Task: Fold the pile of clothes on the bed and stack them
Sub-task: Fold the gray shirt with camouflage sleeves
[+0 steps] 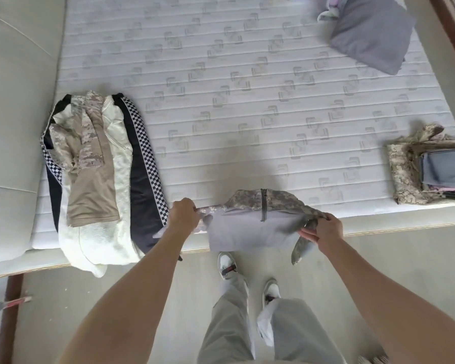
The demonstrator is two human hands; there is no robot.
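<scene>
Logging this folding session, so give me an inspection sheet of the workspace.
Surface: bare white quilted mattress, no sheet.
Job's things: grey zip-neck shirt with camouflage sleeves held at the near mattress edge; layered clothes stack topped by a tan camouflage shirt at left; folded camouflage-and-blue clothes stack at right.
Clutter: grey pillow at far right.
Grippers: left hand grips one sleeve; right hand grips the other with curled fingers.
Cables: nothing seen.
Surroundings: pale floor, dark wooden bed leg, the person's white shoes.

Mattress [221,74] centre free; clothes pile [97,174] left, folded stack [431,172] right.
</scene>
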